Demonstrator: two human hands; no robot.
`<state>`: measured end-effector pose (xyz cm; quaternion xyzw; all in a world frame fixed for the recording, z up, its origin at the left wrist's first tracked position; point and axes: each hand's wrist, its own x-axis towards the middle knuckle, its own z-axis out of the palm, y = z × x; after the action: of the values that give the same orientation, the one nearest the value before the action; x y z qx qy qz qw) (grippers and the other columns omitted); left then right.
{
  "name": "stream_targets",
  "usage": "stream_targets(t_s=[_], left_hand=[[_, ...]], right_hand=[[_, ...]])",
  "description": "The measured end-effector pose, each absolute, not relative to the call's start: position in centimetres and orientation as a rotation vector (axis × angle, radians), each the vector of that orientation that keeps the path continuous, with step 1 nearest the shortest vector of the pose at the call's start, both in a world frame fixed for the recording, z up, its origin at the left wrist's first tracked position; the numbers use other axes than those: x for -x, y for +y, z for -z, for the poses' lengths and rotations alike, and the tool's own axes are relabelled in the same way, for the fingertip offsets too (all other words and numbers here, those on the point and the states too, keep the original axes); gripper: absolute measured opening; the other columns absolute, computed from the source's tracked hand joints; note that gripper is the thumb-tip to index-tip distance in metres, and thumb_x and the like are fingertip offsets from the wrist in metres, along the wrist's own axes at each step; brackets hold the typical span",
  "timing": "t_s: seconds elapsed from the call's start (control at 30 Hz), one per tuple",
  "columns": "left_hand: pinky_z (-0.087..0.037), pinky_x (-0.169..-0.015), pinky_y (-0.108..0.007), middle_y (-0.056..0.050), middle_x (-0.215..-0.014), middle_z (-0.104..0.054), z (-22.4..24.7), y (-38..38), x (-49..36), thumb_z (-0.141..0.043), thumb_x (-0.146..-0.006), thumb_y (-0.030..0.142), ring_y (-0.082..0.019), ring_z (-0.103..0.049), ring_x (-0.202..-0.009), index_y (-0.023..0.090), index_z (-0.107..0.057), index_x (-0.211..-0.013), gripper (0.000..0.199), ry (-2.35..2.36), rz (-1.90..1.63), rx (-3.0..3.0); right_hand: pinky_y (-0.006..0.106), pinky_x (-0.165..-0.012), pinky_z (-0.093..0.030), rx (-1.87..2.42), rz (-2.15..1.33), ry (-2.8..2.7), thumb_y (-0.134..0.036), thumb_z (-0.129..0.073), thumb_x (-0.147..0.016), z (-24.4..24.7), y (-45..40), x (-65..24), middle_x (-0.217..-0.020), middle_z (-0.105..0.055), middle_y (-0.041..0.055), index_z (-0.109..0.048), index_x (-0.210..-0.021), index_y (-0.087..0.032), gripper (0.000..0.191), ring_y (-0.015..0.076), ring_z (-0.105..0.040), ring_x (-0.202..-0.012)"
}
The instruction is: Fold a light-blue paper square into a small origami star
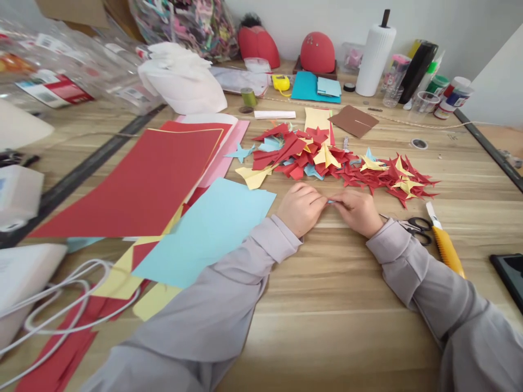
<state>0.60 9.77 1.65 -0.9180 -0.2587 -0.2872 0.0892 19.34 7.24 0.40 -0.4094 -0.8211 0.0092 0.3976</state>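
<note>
Between my two hands is a small bit of light blue paper (330, 202), mostly hidden by the fingers. My left hand (301, 209) is closed, its fingertips pressed at the paper's left end. From the other side my right hand (357, 211) pinches the same piece. Just beyond the hands lies a heap of folded paper pieces (302, 155), mostly red, with some yellow and blue ones. Several star-shaped folded pieces (406, 182) lie at its right end. A light blue paper sheet (208, 231) rests left of my left hand.
Red sheets (134, 179) are stacked at left, near a white cable (85, 283). Scissors (420, 228) and a yellow-handled cutter (447, 250) lie right of my right hand. Along the back stand a white bottle (375, 61), a yellow tape measure (281, 83) and red rounded objects (317, 51).
</note>
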Motion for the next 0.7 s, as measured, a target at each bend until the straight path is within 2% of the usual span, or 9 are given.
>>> stream_targets(t_s=[0.7], left_hand=[[-0.04,-0.073,-0.039,-0.006,-0.068,-0.067,-2.03,9.8,-0.77,-0.043,-0.085,0.017,-0.019,-0.058,-0.072,0.018,-0.068,-0.075,0.028,-0.808,0.803,2.78]], right_hand=[[0.029,-0.073,-0.052,1.169,-0.032,-2.222,-0.02,-0.045,-0.092,-0.36,7.12,-19.14,-0.083,-0.068,0.0094,-0.067,-0.089,-0.017,0.023,0.019,-0.063,-0.079]])
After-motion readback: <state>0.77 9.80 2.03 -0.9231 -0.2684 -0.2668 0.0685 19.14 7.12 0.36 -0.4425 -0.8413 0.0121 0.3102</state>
